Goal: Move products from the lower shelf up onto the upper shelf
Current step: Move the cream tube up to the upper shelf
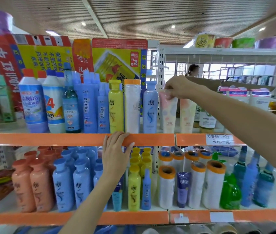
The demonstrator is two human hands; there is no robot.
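My right hand pinches the top end of a pale pink tube that stands on the upper shelf, right of a blue bottle. A second matching pink tube stands just to its right. My left hand grips the orange front edge of the upper shelf, fingers curled over it and thumb under. On the lower shelf stand orange bottles, blue bottles, yellow bottles, white rolls with orange caps and a purple tube.
The upper shelf also carries cleaner bottles, a yellow bottle and a white roll, with printed cartons behind. A white upright post divides the shelving. Green and blue bottles fill the lower right. A person stands beyond the wire backing.
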